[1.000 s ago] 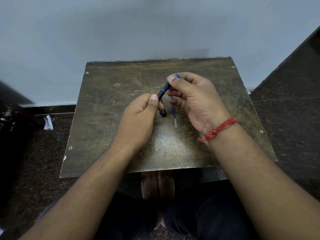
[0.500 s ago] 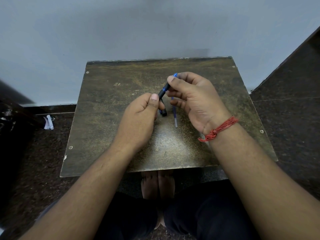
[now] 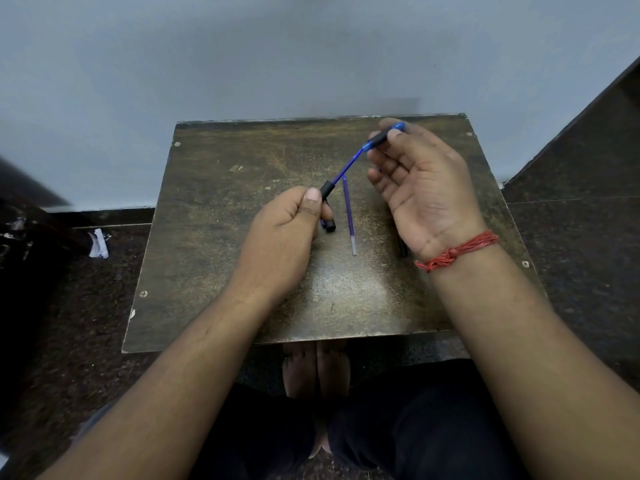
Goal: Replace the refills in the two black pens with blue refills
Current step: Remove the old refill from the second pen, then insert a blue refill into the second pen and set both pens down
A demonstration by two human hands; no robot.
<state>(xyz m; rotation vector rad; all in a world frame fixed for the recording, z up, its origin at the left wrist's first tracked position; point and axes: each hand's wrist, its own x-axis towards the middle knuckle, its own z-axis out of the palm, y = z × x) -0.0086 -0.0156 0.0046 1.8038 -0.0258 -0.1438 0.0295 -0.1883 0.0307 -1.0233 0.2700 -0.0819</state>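
Observation:
My left hand (image 3: 284, 233) grips a black pen barrel (image 3: 327, 202) over the middle of the worn brown board (image 3: 225, 237). A blue refill (image 3: 348, 166) sticks out of the barrel's far end and runs up to the right. Its other end sits in the pen's black tip section (image 3: 381, 137), pinched between the thumb and forefinger of my right hand (image 3: 422, 188). A loose blue refill (image 3: 349, 216) lies flat on the board between my hands. A dark pen end (image 3: 403, 251) shows under my right wrist, mostly hidden.
The board stands against a pale wall (image 3: 311, 57). Dark stone floor (image 3: 571, 254) surrounds it, with a crumpled white scrap (image 3: 98, 243) at the left. My bare feet (image 3: 317, 368) show below the board's near edge.
My right hand has moved up and to the right, pulling the tip section away from the barrel and exposing the blue refill between them. My left hand has stayed in place.

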